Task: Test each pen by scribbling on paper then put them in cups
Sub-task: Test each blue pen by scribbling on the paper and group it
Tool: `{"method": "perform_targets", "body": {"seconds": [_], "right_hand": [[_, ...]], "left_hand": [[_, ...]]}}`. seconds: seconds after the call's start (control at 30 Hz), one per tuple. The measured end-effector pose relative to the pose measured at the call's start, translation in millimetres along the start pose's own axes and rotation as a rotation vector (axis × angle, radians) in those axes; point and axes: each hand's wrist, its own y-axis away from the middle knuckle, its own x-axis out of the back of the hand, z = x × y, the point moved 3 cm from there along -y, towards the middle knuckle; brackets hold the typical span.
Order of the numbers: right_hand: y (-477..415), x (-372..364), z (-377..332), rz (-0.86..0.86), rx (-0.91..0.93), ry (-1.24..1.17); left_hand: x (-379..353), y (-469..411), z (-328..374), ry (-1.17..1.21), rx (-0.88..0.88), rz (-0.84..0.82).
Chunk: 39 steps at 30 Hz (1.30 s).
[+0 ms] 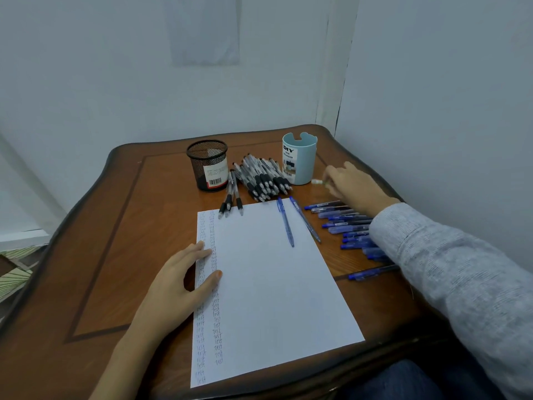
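The left hand [178,281] lies flat with fingers spread on the paper [268,298], at its 9 o'clock edge. From the sheet, the mesh cup [207,166] stands at 11 o'clock, the black pens [262,180] are heaped at 12, the blue cup [300,160] is at 1, and the blue pens [346,223] are at 3 on the tabletop [115,241]. The right hand [352,183] is beside the blue cup, touching a small pale thing [316,181]; it is too blurred to tell whether it pinches it.

Left hand [184,281] presses the paper [274,284] flat while the right hand [352,180] hovers beside the blue cup [300,160]
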Motion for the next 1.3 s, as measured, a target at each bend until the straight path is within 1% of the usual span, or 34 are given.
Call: {"method": "perform_targets", "body": {"seconds": [0.13, 0.17, 0.23, 0.27, 0.3, 0.33, 0.37, 0.4, 0.47, 0.5, 0.53, 0.57, 0.6, 0.63, 0.7, 0.73, 0.83, 0.9, 0.97, 1.03, 1.1, 1.17, 1.23, 1.3], "right_hand": [[10, 18, -36, 0.050, 0.149, -0.094], [15, 22, -46, 0.113, 0.213, -0.089], [25, 28, -64, 0.306, 0.346, -0.073], [30, 30, -72, 0.409, 0.377, -0.126], [35, 33, -80, 0.459, 0.355, -0.236], [38, 36, -88, 0.466, 0.283, -0.414], [41, 41, -96, 0.436, 0.160, -0.650], [46, 43, -103, 0.370, 0.021, -0.939], [59, 44, -122, 0.134, -0.243, -1.481], [65, 43, -131, -0.014, -0.350, -1.628], [73, 42, -139, -0.158, -0.410, -1.695], [80, 42, -146, -0.260, -0.431, -1.729], [88, 42, -154, -0.323, -0.442, -1.771], [94, 41, -161, -0.351, -0.434, -1.811], [107, 36, -174, -0.345, -0.425, -1.813], [114, 35, -180, -0.315, -0.434, -1.770], [132, 29, -197, -0.221, -0.522, -1.667], [142, 28, -211, -0.210, -0.537, -1.620], [151, 26, -224, -0.193, -0.495, -1.562], [157, 23, -233, -0.131, -0.425, -1.440], [161, 19, -236, -0.030, -0.334, -1.313], [163, 14, -236, 0.053, -0.270, -1.243], [162, 9, -235, 0.100, -0.232, -1.202], [162, 8, -237, 0.108, -0.203, -1.174]], "left_hand": [[0, 0, 1, -0.004, 0.002, -0.007], [0, 0, 1, -0.005, 0.003, -0.011], [0, 0, 0, 0.003, 0.004, -0.013], [0, 0, 0, 0.005, 0.002, -0.009], [0, 0, 0, 0.004, -0.001, -0.004], [0, 0, 0, 0.005, -0.002, 0.001], [0, 1, 0, 0.011, 0.001, 0.006], [0, 1, 0, 0.024, 0.005, 0.012], [3, 1, 0, 0.071, -0.013, 0.058], [5, 4, 1, 0.085, -0.045, 0.111], [9, 7, 4, 0.079, -0.085, 0.181], [12, 10, 7, 0.057, -0.122, 0.254], [16, 15, 11, 0.023, -0.145, 0.321], [19, 19, 15, -0.014, -0.148, 0.370], [21, 25, 18, -0.049, -0.125, 0.402], [21, 26, 17, -0.027, -0.104, 0.375], [15, 38, 9, 0.071, -0.073, 0.205], [14, 48, 5, 0.133, -0.068, 0.083], [15, 56, 3, 0.161, -0.076, -0.038], [15, 61, 1, 0.153, -0.085, -0.139], [15, 64, -1, 0.147, -0.097, -0.166], [13, 66, -1, 0.128, -0.105, -0.145], [11, 66, 0, 0.120, -0.110, -0.129], [11, 67, 1, 0.107, -0.112, -0.135]]}}
